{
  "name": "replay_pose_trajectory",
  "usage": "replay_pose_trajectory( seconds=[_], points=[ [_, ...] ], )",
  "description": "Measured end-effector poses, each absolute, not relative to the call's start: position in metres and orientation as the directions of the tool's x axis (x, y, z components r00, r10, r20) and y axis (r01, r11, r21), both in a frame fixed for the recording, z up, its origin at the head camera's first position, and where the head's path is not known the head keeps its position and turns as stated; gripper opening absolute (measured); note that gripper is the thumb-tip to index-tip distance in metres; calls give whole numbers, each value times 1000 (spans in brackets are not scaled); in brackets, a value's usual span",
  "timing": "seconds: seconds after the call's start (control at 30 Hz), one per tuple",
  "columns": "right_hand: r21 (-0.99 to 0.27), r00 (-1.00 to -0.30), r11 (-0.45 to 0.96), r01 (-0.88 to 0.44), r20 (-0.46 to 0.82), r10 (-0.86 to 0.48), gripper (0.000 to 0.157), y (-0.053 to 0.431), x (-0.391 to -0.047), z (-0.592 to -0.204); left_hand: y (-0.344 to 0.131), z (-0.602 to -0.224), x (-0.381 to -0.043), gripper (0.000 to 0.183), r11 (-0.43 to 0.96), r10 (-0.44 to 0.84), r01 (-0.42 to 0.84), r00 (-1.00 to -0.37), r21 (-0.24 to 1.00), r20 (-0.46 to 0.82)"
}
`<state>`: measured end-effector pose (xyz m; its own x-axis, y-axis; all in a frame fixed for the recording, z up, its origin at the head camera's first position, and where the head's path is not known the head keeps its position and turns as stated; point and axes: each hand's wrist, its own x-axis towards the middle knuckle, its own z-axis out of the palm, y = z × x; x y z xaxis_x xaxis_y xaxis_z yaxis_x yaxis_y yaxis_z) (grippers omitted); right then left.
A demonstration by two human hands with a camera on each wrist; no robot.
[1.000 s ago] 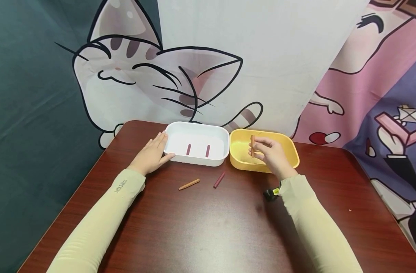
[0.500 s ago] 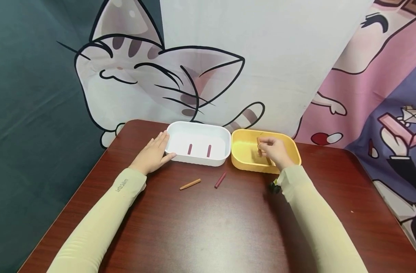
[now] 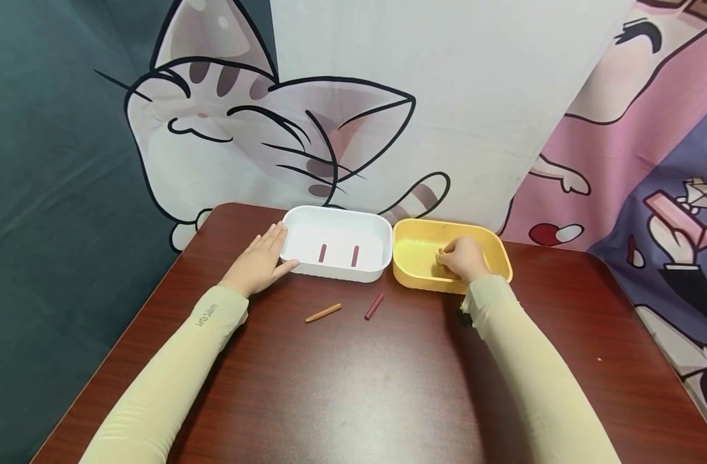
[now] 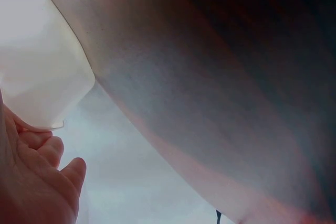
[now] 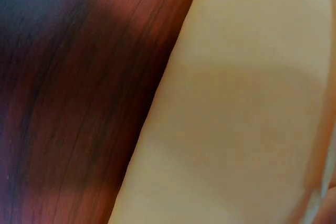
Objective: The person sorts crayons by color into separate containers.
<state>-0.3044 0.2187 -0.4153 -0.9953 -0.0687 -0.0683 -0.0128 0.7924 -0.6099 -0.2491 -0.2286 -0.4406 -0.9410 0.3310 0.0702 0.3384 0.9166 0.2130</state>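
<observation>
My left hand [image 3: 261, 260] rests against the left end of the white tray [image 3: 337, 274], fingers straight along its rim and thumb at the front wall. In the left wrist view, the fingers of that hand [image 4: 44, 177] lie under the pale tray edge [image 4: 58, 61]. Inside the yellow tray [image 3: 428, 282], my right hand [image 3: 468, 259] reaches low and pinches an orange-brown crayon [image 3: 441, 252], mostly hidden by the fingers. Two dark red crayons, one on the left [image 3: 322, 252] and one on the right [image 3: 355, 256], lie in the white tray.
On the dark wooden table [image 3: 341, 386], an orange crayon [image 3: 323, 313] and a dark red crayon [image 3: 374, 306] lie before the trays. The trays stand side by side near the back edge, close to a printed cloth [image 3: 463, 96]. The yellow wall [image 5: 220, 103] fills much of the right wrist view.
My right hand has moved right and then down into the yellow tray, with the orange-brown crayon in its fingers. The left hand has stayed on the white tray.
</observation>
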Motion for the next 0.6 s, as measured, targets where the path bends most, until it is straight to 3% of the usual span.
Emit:
replay_pose_trajectory(
  seconds=[0.2,0.43,0.6],
  points=[
    [-602,-992,798,1,-99,-73,28,218,-303,-414,-227,-440,-249,88,917,331,339,-941,213,69],
    [-595,-995,803,-19,-69,-75,19,215,-294,-408,-227,-440,-249,88,917,332,339,-941,210,69],
    [-587,-997,808,-47,-21,-74,26,210,-284,-404,-229,-441,-249,88,916,332,339,-941,215,69]
  ],
)
